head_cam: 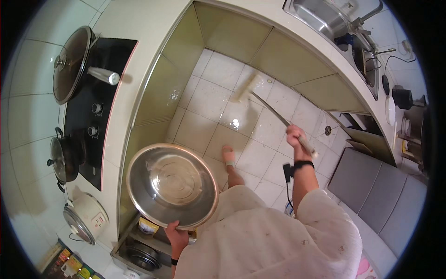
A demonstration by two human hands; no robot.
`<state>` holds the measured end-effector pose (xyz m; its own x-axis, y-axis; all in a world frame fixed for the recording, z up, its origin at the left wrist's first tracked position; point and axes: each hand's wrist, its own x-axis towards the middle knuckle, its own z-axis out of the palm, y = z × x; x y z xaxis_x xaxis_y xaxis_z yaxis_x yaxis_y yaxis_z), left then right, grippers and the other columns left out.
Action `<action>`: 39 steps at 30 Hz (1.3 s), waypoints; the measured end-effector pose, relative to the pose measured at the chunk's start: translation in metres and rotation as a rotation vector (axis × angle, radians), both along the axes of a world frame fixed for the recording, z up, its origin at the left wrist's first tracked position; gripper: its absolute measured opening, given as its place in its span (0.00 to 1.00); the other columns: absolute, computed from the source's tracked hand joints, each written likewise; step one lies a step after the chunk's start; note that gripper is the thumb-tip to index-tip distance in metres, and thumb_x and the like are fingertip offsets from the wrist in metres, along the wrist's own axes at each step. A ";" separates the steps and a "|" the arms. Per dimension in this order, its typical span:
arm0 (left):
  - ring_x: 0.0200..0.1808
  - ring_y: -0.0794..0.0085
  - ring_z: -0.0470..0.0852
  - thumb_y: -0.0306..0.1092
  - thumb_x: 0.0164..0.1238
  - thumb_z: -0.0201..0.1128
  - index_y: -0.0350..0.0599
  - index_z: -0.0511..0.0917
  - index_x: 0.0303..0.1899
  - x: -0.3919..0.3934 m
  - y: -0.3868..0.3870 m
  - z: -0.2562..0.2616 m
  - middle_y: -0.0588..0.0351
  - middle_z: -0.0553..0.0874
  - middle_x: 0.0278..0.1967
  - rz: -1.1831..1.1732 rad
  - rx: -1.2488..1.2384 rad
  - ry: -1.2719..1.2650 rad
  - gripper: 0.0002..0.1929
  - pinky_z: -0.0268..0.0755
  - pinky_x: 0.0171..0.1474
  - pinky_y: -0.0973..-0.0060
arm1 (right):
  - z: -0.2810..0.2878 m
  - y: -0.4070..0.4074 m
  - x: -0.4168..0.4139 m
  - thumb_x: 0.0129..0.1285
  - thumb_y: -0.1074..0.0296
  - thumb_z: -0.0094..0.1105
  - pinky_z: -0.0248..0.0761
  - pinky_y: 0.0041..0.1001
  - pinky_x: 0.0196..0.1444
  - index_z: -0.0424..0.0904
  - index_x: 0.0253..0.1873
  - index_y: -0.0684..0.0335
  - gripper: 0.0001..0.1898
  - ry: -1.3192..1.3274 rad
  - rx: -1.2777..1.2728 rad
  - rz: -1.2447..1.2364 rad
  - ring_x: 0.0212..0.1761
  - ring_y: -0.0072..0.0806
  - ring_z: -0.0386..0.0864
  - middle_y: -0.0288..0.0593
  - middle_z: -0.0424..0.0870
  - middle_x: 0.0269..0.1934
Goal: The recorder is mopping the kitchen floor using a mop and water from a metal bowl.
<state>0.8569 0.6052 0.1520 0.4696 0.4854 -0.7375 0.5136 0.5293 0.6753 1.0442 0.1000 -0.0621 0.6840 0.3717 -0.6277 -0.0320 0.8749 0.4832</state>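
Observation:
My left hand [177, 235] grips the near rim of a wide stainless steel basin [206, 190], held up at waist height to my left. The basin faces up toward me; I cannot tell whether a little water lies in its bottom. My right hand [295, 135] is closed around the handle [273, 110] of a mop, close to its upper end. Down on the tiled floor [200, 120] rests the pale mop head [246, 89], which looks like sponge. Wet patches shine on the tiles around it.
My sandalled foot [228, 155] stands between basin and mop. A counter on the left carries a black cooktop [92, 118], lidded pans and a rice cooker [87, 218]. Below it, a drawer [120, 249] stands pulled out. Ahead right are a sink [318, 17], a floor drain [328, 130] and a grey panelled surface [369, 188].

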 end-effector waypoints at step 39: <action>0.32 0.51 0.72 0.17 0.39 0.57 0.43 0.70 0.29 0.162 0.059 -0.044 0.47 0.74 0.27 -0.706 0.490 -0.146 0.12 0.64 0.40 0.62 | -0.029 0.129 0.221 0.61 0.69 0.40 0.53 0.10 0.07 0.58 0.25 0.59 0.10 -0.016 -0.222 0.482 0.08 0.10 0.57 0.29 0.61 0.14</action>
<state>1.0192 0.6646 0.1081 0.8539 0.2921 -0.4307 0.5025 -0.2476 0.8283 1.2656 0.2290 -0.0913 0.4781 0.5057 -0.7181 -0.4616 0.8403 0.2844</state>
